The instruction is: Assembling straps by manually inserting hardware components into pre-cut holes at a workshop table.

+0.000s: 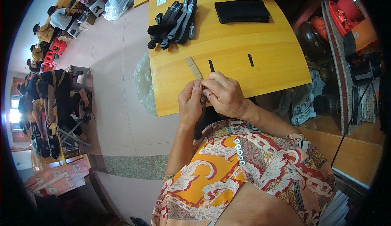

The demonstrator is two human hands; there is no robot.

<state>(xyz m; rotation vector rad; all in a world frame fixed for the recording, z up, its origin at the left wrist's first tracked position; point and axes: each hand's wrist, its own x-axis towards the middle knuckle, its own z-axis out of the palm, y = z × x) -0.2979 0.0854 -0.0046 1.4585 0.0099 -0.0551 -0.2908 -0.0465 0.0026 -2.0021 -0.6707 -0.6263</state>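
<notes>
At the near edge of the yellow table (236,77), my left hand (190,102) and my right hand (225,94) meet with fingers pinched together. Between them is the end of a dark strap (203,101), whose lower part hangs toward my lap; the fingers hide the pinched end. Just beyond my hands lie a light brown flat strip (193,67) and a short black strip (211,66). Another short black strip (250,60) is farther right. A pile of black and grey straps (177,22) rests at the table's far left.
A black folded stack (242,11) lies at the far right of the table. Clear plastic bags (145,83) hang by its left edge. Shelves with jars and light shoes (304,109) stand to the right. Several people sit working at the left.
</notes>
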